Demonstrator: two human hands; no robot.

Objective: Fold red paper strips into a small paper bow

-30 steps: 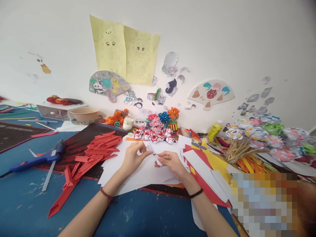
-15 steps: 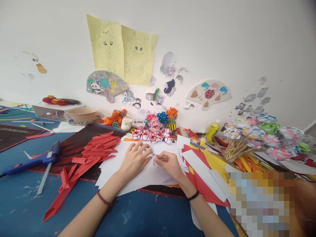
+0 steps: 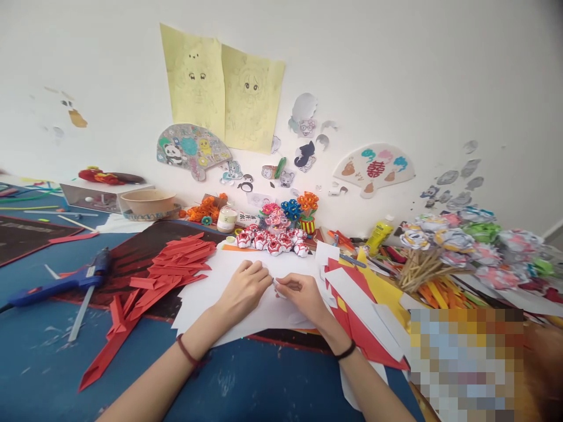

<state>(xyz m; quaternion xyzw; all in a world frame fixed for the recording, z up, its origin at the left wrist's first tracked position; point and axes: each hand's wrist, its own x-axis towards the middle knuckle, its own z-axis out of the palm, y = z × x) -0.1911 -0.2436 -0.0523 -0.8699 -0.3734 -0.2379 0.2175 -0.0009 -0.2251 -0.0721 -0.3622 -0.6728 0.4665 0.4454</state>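
Over a stack of white paper sheets (image 3: 211, 313), my two hands meet fingertip to fingertip. My right hand (image 3: 303, 296) pinches a small piece of folded white paper (image 3: 277, 288) between thumb and fingers. On the other side, my left hand (image 3: 247, 288) is closed, its curled fingertips at the same piece and hiding part of it. Its exact shape is too small to make out. Just beyond the sheets sits a row of red-and-white folded paper flowers (image 3: 275, 243). Left of them lies a heap of folded red paper strips (image 3: 178, 264).
A blue glue gun (image 3: 65, 284) lies at the left with its glue stick. To the right are red sheets (image 3: 365, 334), white paper pieces, a yellow bottle (image 3: 379, 235) and a bunch of paper flowers on sticks (image 3: 413, 266). A bowl (image 3: 148, 202) stands at the back left.
My left hand's fingers, spread and raised before, have curled in at the small paper piece. My right hand keeps its pinch in nearly the same place. The view has shifted slightly.
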